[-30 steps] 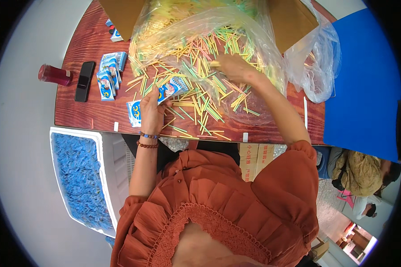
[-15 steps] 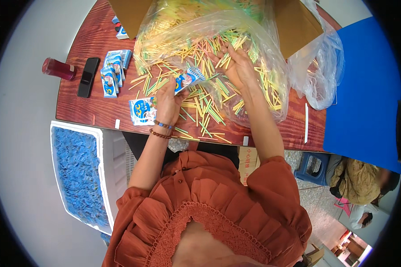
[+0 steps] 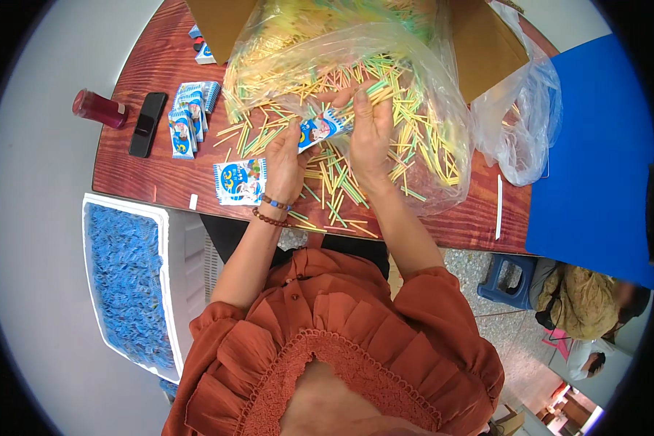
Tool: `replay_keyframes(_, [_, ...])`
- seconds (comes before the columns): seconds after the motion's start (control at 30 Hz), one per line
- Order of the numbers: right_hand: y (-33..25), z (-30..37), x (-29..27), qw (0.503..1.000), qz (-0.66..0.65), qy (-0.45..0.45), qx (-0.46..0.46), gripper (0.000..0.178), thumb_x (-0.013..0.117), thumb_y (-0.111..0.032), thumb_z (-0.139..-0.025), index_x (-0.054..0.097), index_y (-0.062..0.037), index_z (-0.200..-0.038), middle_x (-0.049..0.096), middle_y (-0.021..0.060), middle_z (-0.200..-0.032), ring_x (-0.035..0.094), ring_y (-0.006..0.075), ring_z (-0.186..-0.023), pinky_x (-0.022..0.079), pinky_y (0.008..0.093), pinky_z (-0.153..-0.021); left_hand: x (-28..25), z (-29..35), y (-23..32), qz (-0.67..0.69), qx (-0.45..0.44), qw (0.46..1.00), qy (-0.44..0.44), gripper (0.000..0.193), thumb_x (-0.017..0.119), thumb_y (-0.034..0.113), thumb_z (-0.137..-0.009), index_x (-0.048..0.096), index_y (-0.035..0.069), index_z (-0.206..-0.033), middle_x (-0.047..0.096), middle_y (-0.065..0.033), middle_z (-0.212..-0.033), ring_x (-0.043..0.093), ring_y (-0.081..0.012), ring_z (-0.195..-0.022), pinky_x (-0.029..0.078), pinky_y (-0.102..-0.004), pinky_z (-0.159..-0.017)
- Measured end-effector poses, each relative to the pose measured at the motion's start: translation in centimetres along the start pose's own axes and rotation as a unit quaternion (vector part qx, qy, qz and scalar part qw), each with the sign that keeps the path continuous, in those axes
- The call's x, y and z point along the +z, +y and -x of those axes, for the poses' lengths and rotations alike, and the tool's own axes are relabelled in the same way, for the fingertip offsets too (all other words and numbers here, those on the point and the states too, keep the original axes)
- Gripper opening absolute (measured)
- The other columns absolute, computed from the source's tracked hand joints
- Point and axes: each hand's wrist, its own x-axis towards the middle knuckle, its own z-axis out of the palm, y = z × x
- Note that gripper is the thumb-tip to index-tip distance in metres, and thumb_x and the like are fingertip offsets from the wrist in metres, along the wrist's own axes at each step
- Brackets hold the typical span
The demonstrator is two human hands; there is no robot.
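Desk (image 3: 145,176): spans upper half of frame
Loose sticks (image 3: 332,178): upper centre, in and before open bag (image 3: 400,40), some on desk
Held packet (image 3: 318,132): in left hand (image 3: 285,166), over loose sticks
Held sticks (image 3: 379,93): in right hand (image 3: 370,145), right of held packet
Flat packet (image 3: 238,182): on desk, left of left hand
Phone (image 3: 147,125): upper left, between bottle (image 3: 100,110) and packet pile (image 3: 182,134)
Crumpled bag (image 3: 516,142): upper right
Foam box (image 3: 185,254): lower left
Stool (image 3: 495,292): lower right

Single head view: left fisheye of the worn pair, pitched down over the ruffled blouse (image 3: 327,309) at the wooden tabletop (image 3: 182,176). Close range; left hand (image 3: 285,163) and right hand (image 3: 371,142) sit above frame centre (straight edges bow toward the dark rim).
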Motion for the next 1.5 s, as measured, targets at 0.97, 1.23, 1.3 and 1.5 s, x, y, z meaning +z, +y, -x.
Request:
replay_keyframes(0.97, [0.9, 0.7, 0.3, 0.993, 0.118, -0.001, -0.013, 0.037, 0.039, -0.025, -0.101, 0.051, 0.0033, -0.122, 0.048, 0.0176, -0.136, 0.038, 0.0247, -0.132, 0.027, 0.0358, -0.109, 1.3, -1.2, -1.0, 0.074, 0.018, 0.997, -0.006, 0.026, 0.046, 0.026, -0.101, 0.063, 0.006, -0.096, 0.068, -0.0036, -0.092, 0.064, -0.0117, -0.082, 0.054, -0.0302, -0.071])
replay_keyframes(1.23, [0.8, -0.4, -0.1, 0.979, 0.194, -0.055, -0.019, 0.040, 0.042, -0.028, -0.100, 0.054, -0.0009, -0.127, 0.038, 0.0172, -0.145, 0.031, 0.0278, -0.137, 0.022, 0.0374, -0.112, 1.4, -1.8, -1.7, 0.128, 0.016, 0.991, -0.035, 0.029, 0.046, 0.028, -0.101, 0.063, 0.004, -0.099, 0.068, -0.0068, -0.098, 0.065, -0.0161, -0.088, 0.053, -0.0337, -0.078])
replay_keyframes(1.3, [0.5, -0.7, -0.5, 0.972, 0.223, -0.072, -0.019, 0.041, 0.044, -0.028, -0.099, 0.054, -0.0014, -0.128, 0.036, 0.0167, -0.147, 0.030, 0.0277, -0.138, 0.022, 0.0374, -0.113, 1.2, -2.1, -1.7, 0.161, 0.009, 0.985, -0.057, 0.030, 0.046, 0.028, -0.101, 0.063, 0.003, -0.103, 0.067, -0.0079, -0.102, 0.064, -0.0172, -0.092, 0.053, -0.0346, -0.080])
replay_keyframes(1.5, [-0.6, -1.9, 0.5, 0.977, 0.158, -0.093, 0.105, 0.047, 0.045, -0.035, -0.098, 0.050, -0.0023, -0.132, 0.045, 0.0142, -0.140, 0.038, 0.0230, -0.132, 0.026, 0.0338, -0.110, 0.4, -2.2, -1.0, 0.159, 0.019, 0.985, -0.070, 0.030, 0.046, 0.028, -0.101, 0.060, 0.003, -0.111, 0.065, -0.0081, -0.109, 0.063, -0.0182, -0.098, 0.052, -0.0361, -0.085])
